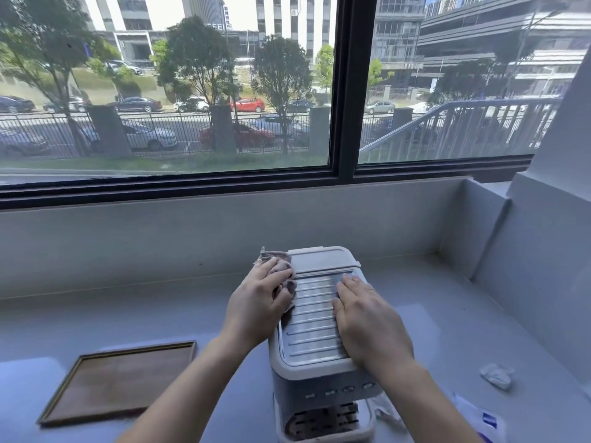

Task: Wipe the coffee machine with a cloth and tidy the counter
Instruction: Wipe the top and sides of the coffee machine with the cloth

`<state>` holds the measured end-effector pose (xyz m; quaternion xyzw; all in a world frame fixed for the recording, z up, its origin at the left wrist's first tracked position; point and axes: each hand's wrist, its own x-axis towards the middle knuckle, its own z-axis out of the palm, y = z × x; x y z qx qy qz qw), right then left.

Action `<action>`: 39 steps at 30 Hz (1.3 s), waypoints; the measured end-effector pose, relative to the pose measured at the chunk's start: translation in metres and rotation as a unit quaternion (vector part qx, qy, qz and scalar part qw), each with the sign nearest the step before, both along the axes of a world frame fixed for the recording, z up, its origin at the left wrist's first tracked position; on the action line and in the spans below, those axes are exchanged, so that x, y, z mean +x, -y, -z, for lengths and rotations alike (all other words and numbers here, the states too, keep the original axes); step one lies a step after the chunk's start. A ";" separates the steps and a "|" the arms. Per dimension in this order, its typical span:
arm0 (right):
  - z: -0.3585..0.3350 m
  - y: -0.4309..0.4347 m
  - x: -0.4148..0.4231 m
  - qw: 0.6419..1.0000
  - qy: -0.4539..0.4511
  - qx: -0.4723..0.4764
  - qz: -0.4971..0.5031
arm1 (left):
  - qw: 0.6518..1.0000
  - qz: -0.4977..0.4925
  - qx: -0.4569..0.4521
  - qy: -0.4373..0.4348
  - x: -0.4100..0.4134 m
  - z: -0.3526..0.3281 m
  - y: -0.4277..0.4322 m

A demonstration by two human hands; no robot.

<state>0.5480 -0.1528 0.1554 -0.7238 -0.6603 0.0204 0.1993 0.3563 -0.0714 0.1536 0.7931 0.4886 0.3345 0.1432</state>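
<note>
The coffee machine (319,346) stands nearest, in the middle of the pale counter (447,314), with its buttons and drip grid facing the person. The left hand (256,302) grips a pinkish cloth (281,270) with curled fingers and presses it on the back left edge of the ribbed top. The right hand (367,318) lies flat on the right side of the top, fingers straight and close together, and I think it steadies the machine. The wiping seems to be in progress on the top; I cannot tell whether the front and sides are done. The tidying looks not yet done: a crumpled wrapper (497,375) and a white packet (483,420) lie at the right, and a wooden tray (121,382) lies at the left. Behind the counter, a wide window (192,91) shows a street with parked cars and trees.
</note>
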 end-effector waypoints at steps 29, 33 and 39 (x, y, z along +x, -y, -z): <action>-0.020 0.020 -0.027 0.997 0.036 0.008 -0.069 | 0.996 0.073 -0.053 0.019 0.018 -0.001 0.052; -0.018 0.020 0.000 0.998 -0.018 0.016 -0.053 | 0.983 0.048 -0.076 -0.158 0.026 -0.002 0.047; -0.016 -0.020 0.024 0.996 -0.047 0.041 0.060 | 0.969 -0.008 -0.088 -0.229 0.048 -0.012 0.053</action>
